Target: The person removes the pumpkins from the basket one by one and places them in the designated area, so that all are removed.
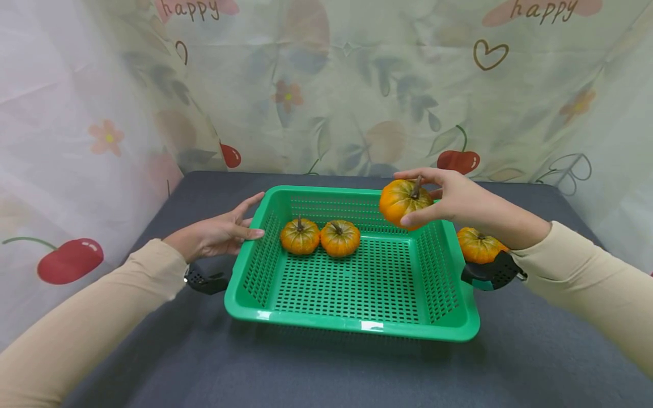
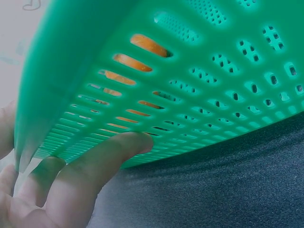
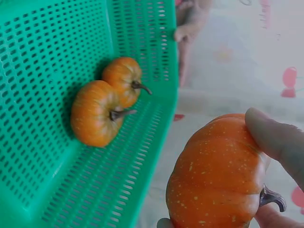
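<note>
A green plastic basket with slotted walls stands on the dark table. My left hand holds its left rim, thumb on the rim; the left wrist view shows fingers against the outer wall. Two small orange pumpkins sit side by side in the basket's back left part, stems up. Above the basket's back right corner, my right hand grips another small pumpkin between thumb and fingers. Its curved stem shows in the right wrist view.
One more pumpkin lies on the table outside the basket's right wall, partly hidden by the right wrist and its black strap device. A dark cloth covers the table. Printed curtains hang behind and at both sides.
</note>
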Action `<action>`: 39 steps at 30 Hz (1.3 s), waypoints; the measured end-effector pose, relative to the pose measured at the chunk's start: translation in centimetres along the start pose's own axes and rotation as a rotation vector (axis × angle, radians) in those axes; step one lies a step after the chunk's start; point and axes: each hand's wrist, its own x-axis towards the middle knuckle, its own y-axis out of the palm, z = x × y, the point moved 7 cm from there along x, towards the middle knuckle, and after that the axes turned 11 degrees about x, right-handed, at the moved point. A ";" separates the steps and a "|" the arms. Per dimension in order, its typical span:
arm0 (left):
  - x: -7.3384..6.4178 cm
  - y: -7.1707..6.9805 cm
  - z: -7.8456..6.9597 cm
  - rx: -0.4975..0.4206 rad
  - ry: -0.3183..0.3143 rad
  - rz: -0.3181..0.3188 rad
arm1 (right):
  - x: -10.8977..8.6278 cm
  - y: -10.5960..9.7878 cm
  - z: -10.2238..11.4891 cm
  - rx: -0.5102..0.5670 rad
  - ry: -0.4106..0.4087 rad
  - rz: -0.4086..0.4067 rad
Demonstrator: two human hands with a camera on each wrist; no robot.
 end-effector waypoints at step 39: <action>0.0 0.1 0.0 -0.008 -0.004 -0.001 | -8.2 -7.6 -9.5 -0.014 0.103 -0.387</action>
